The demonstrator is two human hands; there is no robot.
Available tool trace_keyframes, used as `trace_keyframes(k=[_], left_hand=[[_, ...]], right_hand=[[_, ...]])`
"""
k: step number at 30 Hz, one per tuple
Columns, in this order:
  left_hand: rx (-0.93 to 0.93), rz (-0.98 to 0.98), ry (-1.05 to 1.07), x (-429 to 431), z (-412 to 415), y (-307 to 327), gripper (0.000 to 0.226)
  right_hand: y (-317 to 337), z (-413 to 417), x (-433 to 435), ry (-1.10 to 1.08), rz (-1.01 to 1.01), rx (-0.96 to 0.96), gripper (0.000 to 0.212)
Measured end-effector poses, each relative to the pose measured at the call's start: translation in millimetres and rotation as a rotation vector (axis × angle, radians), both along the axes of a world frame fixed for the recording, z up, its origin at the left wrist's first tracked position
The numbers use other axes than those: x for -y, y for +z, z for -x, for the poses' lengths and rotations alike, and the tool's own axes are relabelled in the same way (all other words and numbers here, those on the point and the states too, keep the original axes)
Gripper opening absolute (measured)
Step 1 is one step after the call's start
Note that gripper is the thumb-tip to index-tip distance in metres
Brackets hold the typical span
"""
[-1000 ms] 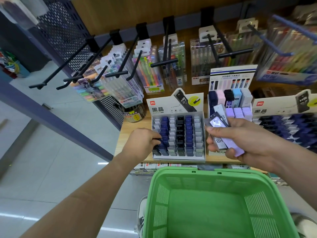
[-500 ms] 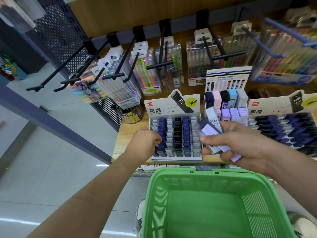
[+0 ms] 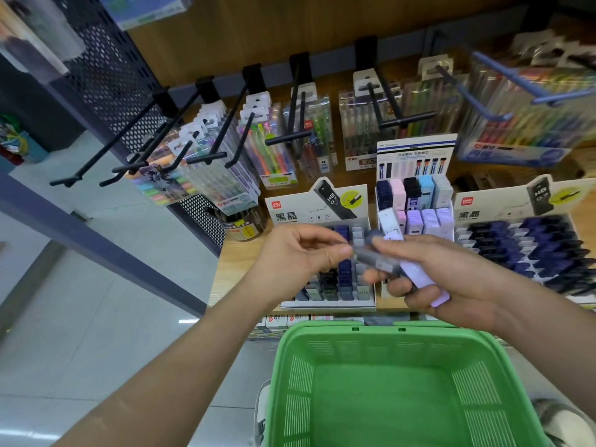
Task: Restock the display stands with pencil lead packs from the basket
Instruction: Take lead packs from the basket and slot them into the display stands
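Observation:
My right hand grips a small bundle of pencil lead packs, grey and lilac ones, above the shelf's front edge. My left hand has come across to it and pinches the end of a grey pack from that bundle with thumb and forefinger. Both hands hover over the left display stand, whose rows hold dark blue, black and grey packs. A middle stand carries pastel packs. At the right stands a third stand of dark packs. The green basket sits below, and its visible floor shows no packs.
Black metal hooks with hanging pen sets jut out over the wooden shelf toward me. Blue hooks stick out at the upper right. A round jar stands left of the stands. Tiled floor lies to the left.
My left hand has lifted off the left stand's front rows and moved right to the bundle in my right hand, where it now pinches a grey pack.

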State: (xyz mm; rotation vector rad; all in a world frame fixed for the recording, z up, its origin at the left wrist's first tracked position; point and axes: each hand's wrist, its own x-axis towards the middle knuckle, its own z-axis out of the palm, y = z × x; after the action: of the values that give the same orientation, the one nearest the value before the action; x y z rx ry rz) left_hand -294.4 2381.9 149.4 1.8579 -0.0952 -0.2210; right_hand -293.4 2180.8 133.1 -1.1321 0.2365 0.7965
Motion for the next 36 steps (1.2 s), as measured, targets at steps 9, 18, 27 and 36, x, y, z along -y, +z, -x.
trace_keyframes(k=[9, 18, 27, 36], left_hand=[[-0.267, 0.15, -0.112, 21, 11, -6, 0.006], [-0.023, 0.17, -0.111, 54, 15, 2, 0.032], [0.009, 0.236, 0.01, 98, 12, 11, 0.022], [0.109, -0.13, -0.051, 187, -36, -23, 0.015]], right_hand=[[-1, 0, 8, -0.269, -0.069, 0.085, 0.027], [5, 18, 25, -0.189, -0.1, 0.098, 0.047], [8, 30, 85, -0.16, -0.019, 0.032, 0.023], [20, 37, 204, -0.635, 0.25, 0.124, 0.018]])
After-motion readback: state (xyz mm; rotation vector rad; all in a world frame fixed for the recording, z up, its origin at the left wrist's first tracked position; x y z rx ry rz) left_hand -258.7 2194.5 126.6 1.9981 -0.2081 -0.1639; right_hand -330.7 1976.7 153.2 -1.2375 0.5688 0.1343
